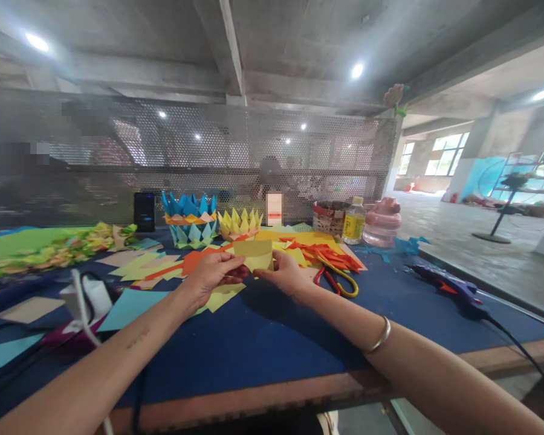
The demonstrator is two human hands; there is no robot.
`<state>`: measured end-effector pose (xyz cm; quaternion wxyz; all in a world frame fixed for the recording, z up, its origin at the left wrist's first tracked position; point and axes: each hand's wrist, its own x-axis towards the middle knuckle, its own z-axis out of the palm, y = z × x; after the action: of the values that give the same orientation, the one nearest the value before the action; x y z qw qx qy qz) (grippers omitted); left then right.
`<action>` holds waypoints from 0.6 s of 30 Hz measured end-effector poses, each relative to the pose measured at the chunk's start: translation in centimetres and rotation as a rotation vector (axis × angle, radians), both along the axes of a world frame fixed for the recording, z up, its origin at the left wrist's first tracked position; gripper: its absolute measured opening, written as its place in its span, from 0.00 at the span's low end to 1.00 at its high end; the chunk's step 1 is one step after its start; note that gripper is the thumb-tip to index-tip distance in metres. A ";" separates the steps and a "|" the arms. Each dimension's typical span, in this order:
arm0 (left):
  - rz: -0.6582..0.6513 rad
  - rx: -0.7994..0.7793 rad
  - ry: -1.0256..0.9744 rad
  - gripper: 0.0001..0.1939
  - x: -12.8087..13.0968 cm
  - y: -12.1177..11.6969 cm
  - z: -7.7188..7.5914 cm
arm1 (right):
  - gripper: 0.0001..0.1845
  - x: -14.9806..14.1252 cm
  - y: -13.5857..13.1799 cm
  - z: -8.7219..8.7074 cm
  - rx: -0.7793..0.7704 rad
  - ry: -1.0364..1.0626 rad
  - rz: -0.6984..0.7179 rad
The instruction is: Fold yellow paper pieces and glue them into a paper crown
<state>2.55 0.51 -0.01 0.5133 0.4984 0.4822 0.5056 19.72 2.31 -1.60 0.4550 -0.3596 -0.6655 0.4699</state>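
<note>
Between my two hands a pale yellow sheet of paper [254, 254] is held up above the table. My left hand [215, 272] pinches its left edge, and my right hand [283, 273] grips its right edge with the thumb in front. Behind and below lie loose yellow and peach paper pieces [226, 295] and a heap of orange-red paper strips [335, 255]. Scissors with red and yellow handles [338, 281] rest just right of my right hand. A yellow folded-paper crown [240, 222] and a stacked blue one [190, 220] stand beyond the sheet.
A blue glue gun [453, 290] lies at the right with its cord over the edge. A bottle [355, 220], a pink jug [382, 222] and a basket [330, 216] stand at the back. A power strip [70, 332] with cables is at left, before a perforated metal screen [272, 139].
</note>
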 end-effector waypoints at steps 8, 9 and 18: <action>-0.061 -0.031 -0.110 0.04 0.2 -0.2 0.0 | 0.21 -0.1 -0.3 0.1 0.035 -0.030 0.036; -0.084 -0.045 -0.128 0.04 0.3 -0.2 -0.1 | 0.21 -0.2 -0.3 0.1 0.050 -0.042 0.049; -0.009 -0.062 -0.294 0.08 -0.8 0.1 0.6 | 0.34 0.6 -0.4 -0.1 0.462 -0.220 -0.091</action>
<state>1.73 0.62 0.57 0.5959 0.4050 0.4150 0.5556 20.29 1.90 -1.67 0.4707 -0.3245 -0.7837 0.2426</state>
